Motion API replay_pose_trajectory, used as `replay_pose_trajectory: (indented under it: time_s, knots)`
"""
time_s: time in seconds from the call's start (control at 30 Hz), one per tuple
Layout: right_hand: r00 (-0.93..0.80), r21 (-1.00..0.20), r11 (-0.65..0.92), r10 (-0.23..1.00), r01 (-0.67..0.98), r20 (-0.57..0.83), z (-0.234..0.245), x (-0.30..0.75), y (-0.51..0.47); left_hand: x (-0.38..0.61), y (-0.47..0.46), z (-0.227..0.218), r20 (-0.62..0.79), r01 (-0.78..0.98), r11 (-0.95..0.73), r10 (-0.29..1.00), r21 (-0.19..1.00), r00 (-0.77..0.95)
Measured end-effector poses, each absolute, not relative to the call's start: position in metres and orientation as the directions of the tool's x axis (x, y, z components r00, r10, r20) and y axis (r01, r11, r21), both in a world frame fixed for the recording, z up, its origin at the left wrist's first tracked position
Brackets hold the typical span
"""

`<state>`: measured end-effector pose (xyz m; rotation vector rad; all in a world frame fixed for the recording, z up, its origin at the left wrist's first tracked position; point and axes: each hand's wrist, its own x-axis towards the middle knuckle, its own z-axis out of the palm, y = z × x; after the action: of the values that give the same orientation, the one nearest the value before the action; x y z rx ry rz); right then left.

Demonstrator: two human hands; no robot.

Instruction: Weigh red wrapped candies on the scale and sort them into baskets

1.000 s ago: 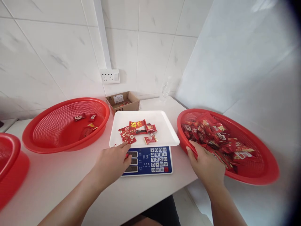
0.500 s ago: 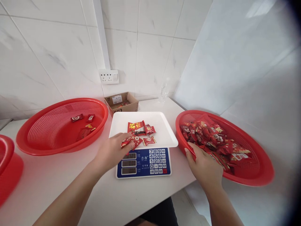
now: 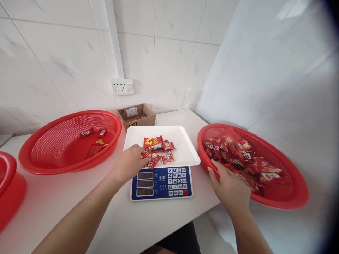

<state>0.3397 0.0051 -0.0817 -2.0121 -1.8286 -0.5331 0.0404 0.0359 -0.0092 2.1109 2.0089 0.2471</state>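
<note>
A blue electronic scale (image 3: 161,183) carries a white tray (image 3: 185,144) with several red candy packets (image 3: 159,147). My left hand (image 3: 129,164) reaches over the tray's front left edge, fingers closed on a red candy packet (image 3: 151,160). My right hand (image 3: 229,187) grips the near rim of the right red basket (image 3: 291,197), which is full of red candy packets (image 3: 235,153).
A large red basket (image 3: 53,162) on the left holds a few packets. Another red basket (image 3: 7,176) shows at the far left edge. An open cardboard box (image 3: 136,115) and a clear bottle (image 3: 184,104) stand by the tiled wall, under a socket (image 3: 122,86).
My left hand moved from the scale's front onto the tray and closed on a red packet. The scale display changed. My right hand stayed on the right basket's rim.
</note>
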Motion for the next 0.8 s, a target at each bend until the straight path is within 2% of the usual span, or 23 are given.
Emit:
replay_pose_trajectory:
  time_s: [0.2, 0.53, 0.67, 0.8]
  knots:
    - [0.081, -0.015, -0.086, 0.851, 0.996, 0.519, -0.083, 0.340, 0.005, 0.037, 0.033, -0.005, -0.050, 0.938, -0.078, 0.994, 0.338, 0.100]
    - [0.085, 0.010, -0.103, 0.861, 0.995, 0.502, -0.077, 0.336, 0.004, 0.029, 0.051, 0.007, -0.207, 0.905, -0.259, 0.917, 0.338, 0.340]
    - [0.083, 0.001, -0.097, 0.860, 0.995, 0.504, -0.078, 0.336, 0.004, 0.031, 0.055, 0.010, -0.163, 0.893, -0.265, 0.926, 0.363, 0.341]
    - [0.096, -0.010, -0.105, 0.868, 0.994, 0.487, -0.077, 0.336, 0.004, 0.027, 0.052, 0.013, -0.091, 0.856, -0.224, 0.950, 0.465, 0.298]
